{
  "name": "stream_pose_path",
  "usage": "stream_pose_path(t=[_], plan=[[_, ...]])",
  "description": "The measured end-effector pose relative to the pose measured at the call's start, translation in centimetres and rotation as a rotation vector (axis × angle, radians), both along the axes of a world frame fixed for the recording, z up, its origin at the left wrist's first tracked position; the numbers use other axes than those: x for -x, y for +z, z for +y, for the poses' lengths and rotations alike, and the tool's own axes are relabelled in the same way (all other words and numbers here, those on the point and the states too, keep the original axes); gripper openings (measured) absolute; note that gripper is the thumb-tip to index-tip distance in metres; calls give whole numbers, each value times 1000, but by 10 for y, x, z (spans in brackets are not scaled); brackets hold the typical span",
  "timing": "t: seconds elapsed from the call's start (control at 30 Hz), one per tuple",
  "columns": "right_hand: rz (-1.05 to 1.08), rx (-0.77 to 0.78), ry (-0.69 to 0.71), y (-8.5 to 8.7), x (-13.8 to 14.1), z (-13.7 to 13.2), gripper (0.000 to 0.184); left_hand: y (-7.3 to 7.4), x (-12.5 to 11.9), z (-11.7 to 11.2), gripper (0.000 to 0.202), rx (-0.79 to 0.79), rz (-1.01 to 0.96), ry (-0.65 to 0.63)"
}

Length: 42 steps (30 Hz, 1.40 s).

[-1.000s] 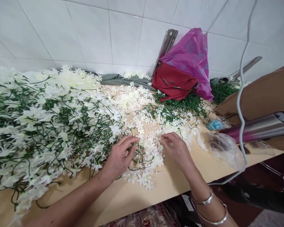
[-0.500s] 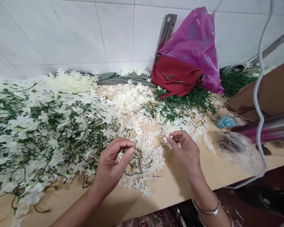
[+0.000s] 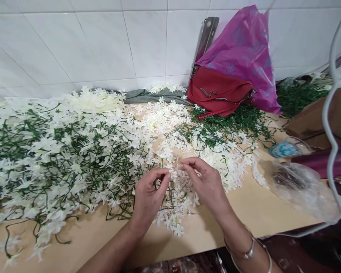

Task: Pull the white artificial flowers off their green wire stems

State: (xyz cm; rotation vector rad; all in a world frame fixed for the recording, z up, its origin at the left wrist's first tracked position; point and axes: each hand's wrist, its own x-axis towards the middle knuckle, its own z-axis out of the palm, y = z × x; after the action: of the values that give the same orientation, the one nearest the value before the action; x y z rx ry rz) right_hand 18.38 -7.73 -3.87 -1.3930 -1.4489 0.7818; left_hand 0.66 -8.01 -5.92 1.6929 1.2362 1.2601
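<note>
My left hand [image 3: 150, 195] is over the middle of the table, thumb and forefinger pinched together. White petals show right at its fingertips, but I cannot tell whether they are gripped or lie behind. Facing it, my right hand [image 3: 206, 184] pinches with thumb and forefinger; whatever it holds is too small to make out. Only a small gap separates the two pinches. Beneath and between them are loose white artificial flowers [image 3: 174, 222]. To the left spreads a big heap of white artificial flowers with green stems [image 3: 82, 155].
A red handbag [image 3: 220, 91] and a purple plastic bag [image 3: 251, 57] lean near the tiled wall, behind green stems [image 3: 238, 121]. On the right are a clear plastic bag [image 3: 301, 189], a blue-and-white item [image 3: 285, 149] and a hanging grey cable [image 3: 326, 117].
My right hand has moved left, bringing its fingertips close to the left ones. My left hand has shifted slightly right, and its fingertips remain pinched. The view has also shifted a little.
</note>
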Motion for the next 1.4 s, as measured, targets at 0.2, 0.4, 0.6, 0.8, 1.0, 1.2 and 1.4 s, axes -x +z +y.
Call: stream_pose_path(t=[0.2, 0.4, 0.6, 0.8, 1.0, 1.2, 1.4], plan=[[-642, -90, 237, -2, -14, 61, 23, 4, -2, 4, 22, 285, -262, 74], [-607, -107, 221, 0, -20, 62, 20, 13, -3, 4, 24, 373, -437, 129], [8, -54, 3, 8, -11, 10, 10, 12, -7, 2, 25, 346, -445, 125], [258, 103, -33, 14, 11, -17, 11, 6, -10, -3, 22, 240, -244, 38], [328, 215, -44, 2, 15, -12, 17, 10, -6, -10, 17, -32, -2, 18], [530, 259, 24, -2, 18, -7, 42, 8, -3, -9, 15, -129, 55, 23], [556, 291, 63, -4, 21, -6, 33, 6, -2, -5, 18, 99, -161, -47]])
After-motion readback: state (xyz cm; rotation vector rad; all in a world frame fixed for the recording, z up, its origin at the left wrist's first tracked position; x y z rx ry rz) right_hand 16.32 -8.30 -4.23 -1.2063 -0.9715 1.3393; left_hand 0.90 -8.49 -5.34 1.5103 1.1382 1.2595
